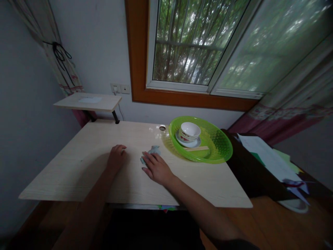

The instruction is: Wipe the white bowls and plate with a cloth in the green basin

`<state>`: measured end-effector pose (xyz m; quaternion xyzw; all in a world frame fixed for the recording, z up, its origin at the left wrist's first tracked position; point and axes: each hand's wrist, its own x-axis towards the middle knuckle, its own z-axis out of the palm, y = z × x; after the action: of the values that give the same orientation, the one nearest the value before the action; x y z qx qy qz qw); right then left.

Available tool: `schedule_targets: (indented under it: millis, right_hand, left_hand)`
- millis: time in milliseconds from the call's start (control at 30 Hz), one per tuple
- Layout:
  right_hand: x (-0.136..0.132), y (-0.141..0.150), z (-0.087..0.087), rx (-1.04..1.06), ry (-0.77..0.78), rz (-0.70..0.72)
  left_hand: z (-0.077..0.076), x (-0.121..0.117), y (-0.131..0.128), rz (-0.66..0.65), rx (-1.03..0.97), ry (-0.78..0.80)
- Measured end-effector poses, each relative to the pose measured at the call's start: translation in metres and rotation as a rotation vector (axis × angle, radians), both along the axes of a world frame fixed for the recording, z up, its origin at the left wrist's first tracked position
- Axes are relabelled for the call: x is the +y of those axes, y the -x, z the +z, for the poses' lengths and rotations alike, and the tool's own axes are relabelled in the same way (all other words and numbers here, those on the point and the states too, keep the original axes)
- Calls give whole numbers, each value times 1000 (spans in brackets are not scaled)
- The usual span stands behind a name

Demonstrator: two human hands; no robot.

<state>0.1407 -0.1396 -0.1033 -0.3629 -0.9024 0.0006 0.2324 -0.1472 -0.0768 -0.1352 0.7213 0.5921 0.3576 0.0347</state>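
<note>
Starting at the left, we note a raised shelf (88, 100) over the back left corner of the table (96, 135). Right of it, our left hand (116, 158) rests on the tabletop, left of centre; its fingers are loosely bent, and we see nothing in its grip.

The grey-blue cloth (154, 150) lies near the middle of the table, roughly midway between the front and back edges. Our right hand (157, 169) lies over it, palm down; its grip is apart, thumb clear of the fingers, which press on the cloth rather than clamp it.

At the back right corner stands a green basket (221, 139) holding stacked bowls (190, 130) on a plate (194, 144), with chopsticks (197, 148) beside them.

We judge the step in hand to be wiping the tabletop. The next move calls for even, flat pressure on the cloth and clearance from the basket.
</note>
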Motion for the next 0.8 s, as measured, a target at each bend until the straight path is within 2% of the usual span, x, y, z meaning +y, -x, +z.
schedule_targets:
  millis: [100, 200, 367, 567, 667, 800]
  right_hand:
    - [8, 10, -6, -5, -6, -33]
    - [14, 6, -17, -32, 7, -45]
    - [36, -15, -23, -45, 42, -88]
    - [64, -43, -23, -37, 75, -275]
    - [61, -59, -24, 34, 56, -342]
    - [40, -80, -27, 116, 56, -319]
  left_hand:
    - [2, -1, 1, 9, -29, 2]
    - [3, -1, 1, 9, -60, 5]
    - [3, 0, 1, 18, -101, 28]
    - [7, -2, 2, 10, -161, 82]
    - [9, -4, 3, 18, -194, 89]
    - [10, -3, 2, 18, -188, 91]
